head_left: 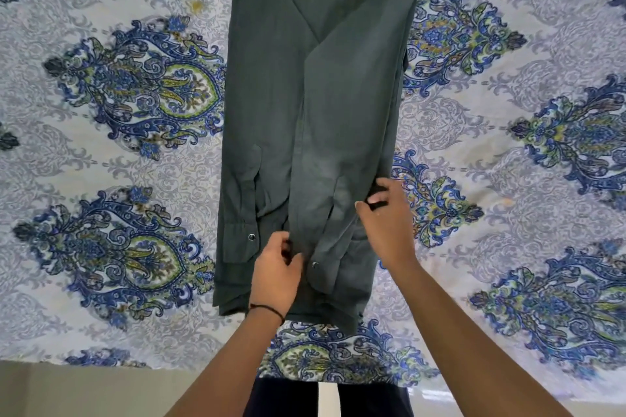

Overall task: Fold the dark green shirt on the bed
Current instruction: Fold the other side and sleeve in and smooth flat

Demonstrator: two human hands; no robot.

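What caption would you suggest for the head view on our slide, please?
Both hands, left hand and right hand, pinch the dark green shirt, folded lengthwise on a patterned bedsheet.

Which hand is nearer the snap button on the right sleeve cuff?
Left. The left hand pinches fabric right beside the snap button on the right cuff of the shirt. The right hand grips the shirt's right edge, farther up.

The shirt [315, 118] lies as a long narrow strip down the middle of the frame on the patterned bedsheet [118, 145], both sleeves folded in — cuffs with snaps near the lower end. The left hand [276, 272] pinches fabric at lower centre; the right hand [382, 213] grips the shirt's right edge.
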